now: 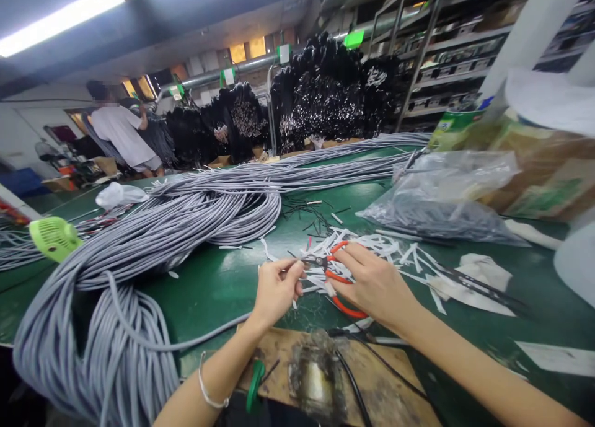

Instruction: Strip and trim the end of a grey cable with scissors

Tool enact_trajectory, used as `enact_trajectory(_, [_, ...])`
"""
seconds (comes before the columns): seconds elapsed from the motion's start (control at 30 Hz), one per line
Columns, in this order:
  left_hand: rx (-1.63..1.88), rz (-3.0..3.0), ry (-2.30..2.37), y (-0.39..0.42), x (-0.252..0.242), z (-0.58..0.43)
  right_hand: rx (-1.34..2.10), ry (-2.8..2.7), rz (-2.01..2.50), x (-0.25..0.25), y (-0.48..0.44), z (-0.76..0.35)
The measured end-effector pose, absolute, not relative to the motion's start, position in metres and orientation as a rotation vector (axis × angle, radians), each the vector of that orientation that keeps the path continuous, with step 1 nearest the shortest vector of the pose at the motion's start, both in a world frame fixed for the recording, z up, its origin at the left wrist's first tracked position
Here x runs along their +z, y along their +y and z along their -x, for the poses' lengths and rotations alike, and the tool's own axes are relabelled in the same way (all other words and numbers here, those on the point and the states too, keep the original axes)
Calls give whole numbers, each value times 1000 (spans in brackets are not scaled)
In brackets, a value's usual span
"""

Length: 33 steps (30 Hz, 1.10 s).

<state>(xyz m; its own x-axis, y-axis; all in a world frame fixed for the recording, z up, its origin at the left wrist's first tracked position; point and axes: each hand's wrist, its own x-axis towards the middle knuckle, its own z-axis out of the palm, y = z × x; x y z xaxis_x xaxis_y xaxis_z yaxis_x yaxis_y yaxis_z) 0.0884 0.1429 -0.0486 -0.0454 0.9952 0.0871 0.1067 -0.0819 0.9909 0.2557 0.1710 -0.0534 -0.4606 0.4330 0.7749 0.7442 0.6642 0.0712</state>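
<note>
Evidently, a thin wire end [297,263] is pinched by the left hand [275,290] and fed to the jaws of the orange-handled pliers [335,272], gripped just beside by the right hand [372,284], so that it stays steady above the green worktop [214,284].

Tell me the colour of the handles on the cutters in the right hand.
Orange-red handles on the cutters, held by the right hand; head view.

Cable bundle [153,241] lies left of the hands, plastic bag [446,198] behind right.
</note>
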Motion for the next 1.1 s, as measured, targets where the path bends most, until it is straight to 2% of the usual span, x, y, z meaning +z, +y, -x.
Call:
enact_trajectory(0.17, [1254, -1279, 1235, 144, -50, -89, -383, -2143, 899, -59, 168, -257])
enact_trajectory(0.37, [1226, -1300, 1198, 139, -48, -91, 357, -1765, 1125, -50, 170, -253])
enact_trajectory(0.47, [1169, -1300, 1103, 137, -49, -92, 797, -1588, 1052, -41, 174, -243])
enact_trajectory(0.53, [1140, -1301, 1045, 137, -51, -92, 950, -1501, 981, -39, 175, -237])
enact_trajectory(0.87, [1433, -1273, 1122, 139, -50, -101, 1024, -1422, 934, -47, 153, -227])
enact_trajectory(1.1, [1401, -1104, 1032, 141, -53, -97, 1016, -1364, 961, -43, 152, -226])
